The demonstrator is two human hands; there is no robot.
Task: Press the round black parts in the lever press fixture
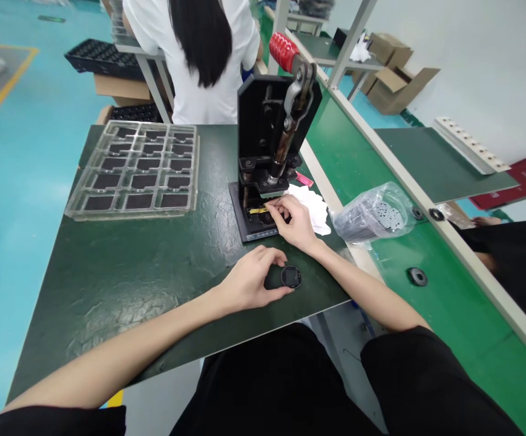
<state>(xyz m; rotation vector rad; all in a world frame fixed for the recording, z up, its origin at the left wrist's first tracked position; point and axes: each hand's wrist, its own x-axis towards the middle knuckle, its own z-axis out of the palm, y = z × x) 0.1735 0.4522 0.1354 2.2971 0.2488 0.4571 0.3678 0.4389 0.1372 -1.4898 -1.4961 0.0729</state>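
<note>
My left hand (251, 280) rests on the dark green mat, fingers curled round a small black round part (290, 277) with a dark face. My right hand (291, 219) reaches to the base of the black hand press (272, 130), where its fingertips pinch a thin yellow strip (258, 211) lying on the press bed. The press lever with a red grip (284, 51) stands raised. White tissue (312, 206) lies just right of my right hand.
A clear compartment tray (138, 169) with several dark squares sits at the back left. A plastic bag of parts (374, 215) and black rings (417, 277) lie on the green conveyor. A person in white (194, 54) stands behind the table.
</note>
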